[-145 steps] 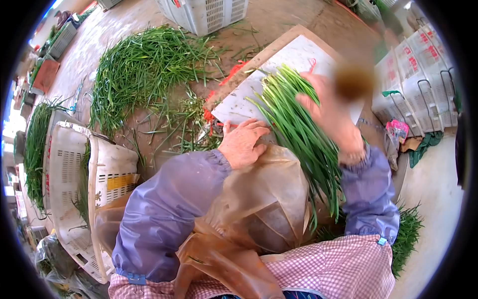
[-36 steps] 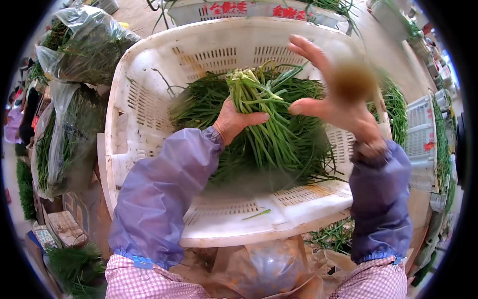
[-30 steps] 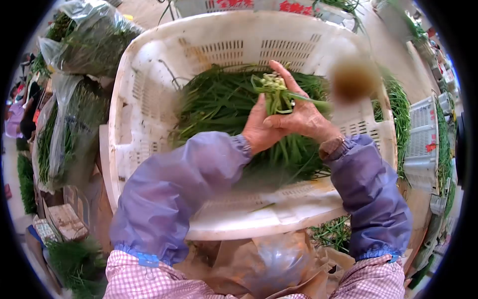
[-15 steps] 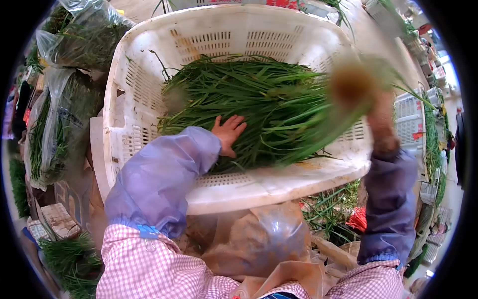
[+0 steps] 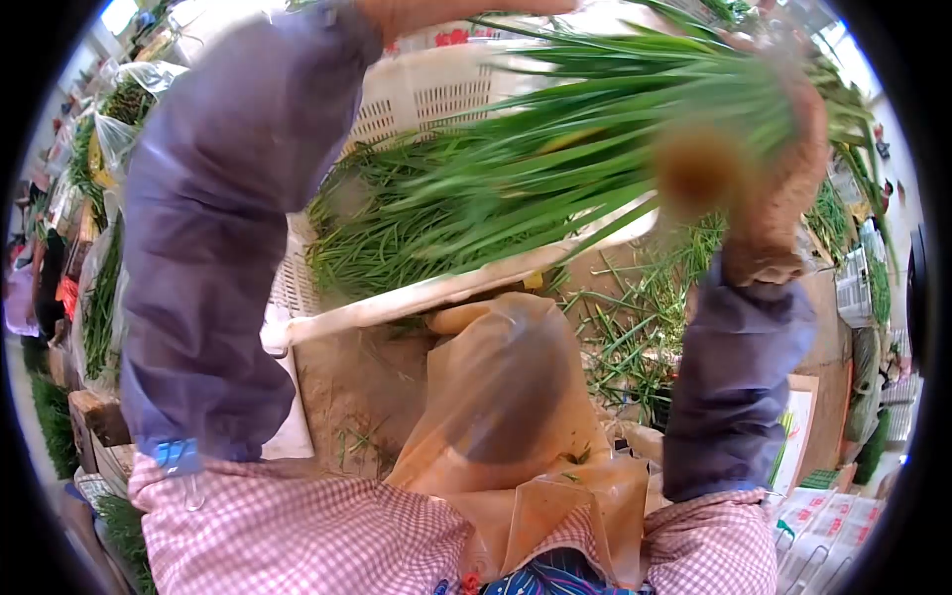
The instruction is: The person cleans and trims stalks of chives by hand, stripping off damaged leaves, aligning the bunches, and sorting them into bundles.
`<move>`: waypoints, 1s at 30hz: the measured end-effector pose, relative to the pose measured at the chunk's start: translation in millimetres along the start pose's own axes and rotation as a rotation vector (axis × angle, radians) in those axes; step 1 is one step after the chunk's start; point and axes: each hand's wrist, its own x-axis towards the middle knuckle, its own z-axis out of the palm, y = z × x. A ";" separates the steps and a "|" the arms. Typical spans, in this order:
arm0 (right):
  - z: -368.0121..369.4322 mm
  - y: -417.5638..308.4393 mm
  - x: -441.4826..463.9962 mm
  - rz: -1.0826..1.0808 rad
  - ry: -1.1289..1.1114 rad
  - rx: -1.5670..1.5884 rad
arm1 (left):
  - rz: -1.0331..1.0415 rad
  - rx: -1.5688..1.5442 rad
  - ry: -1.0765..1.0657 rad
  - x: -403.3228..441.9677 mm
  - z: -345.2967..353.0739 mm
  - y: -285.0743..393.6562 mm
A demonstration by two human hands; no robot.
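Note:
In my right hand [image 5: 801, 164] is a raised bunch of garlic chives [image 5: 615, 109], long flat green leaves gripped at one end and fanning out to the left. My left hand [image 5: 456, 12] is at the top edge, partly cut off, stretched out above the leaf tips and holding nothing that I can see. Below both hands, more chives [image 5: 372, 243] lie in a white slotted plastic basket [image 5: 451, 99]. A brown blurred spot covers part of the view near my right hand.
Cut green scraps [image 5: 635, 342] litter the floor right of my brownish plastic apron [image 5: 516, 387]. Bagged greens [image 5: 104, 297] stand at the left. A pale crate [image 5: 853, 297] and more greens line the right side.
My right hand has lifted the chives higher, above the basket. My left hand has left the chives in the basket and moved up to the top edge. The view has shifted.

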 end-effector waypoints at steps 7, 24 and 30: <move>-14.4 -5.7 -99.4 -0.002 0.033 0.358 | -0.341 -0.146 -0.714 -17.9 91.6 36.7; -188.7 -17.9 -219.5 0.345 0.080 1.117 | -0.269 -0.068 -0.428 -97.3 198.6 37.8; -228.9 -7.5 -217.9 0.253 0.158 0.995 | -0.667 -0.997 -0.649 -139.9 281.5 -6.3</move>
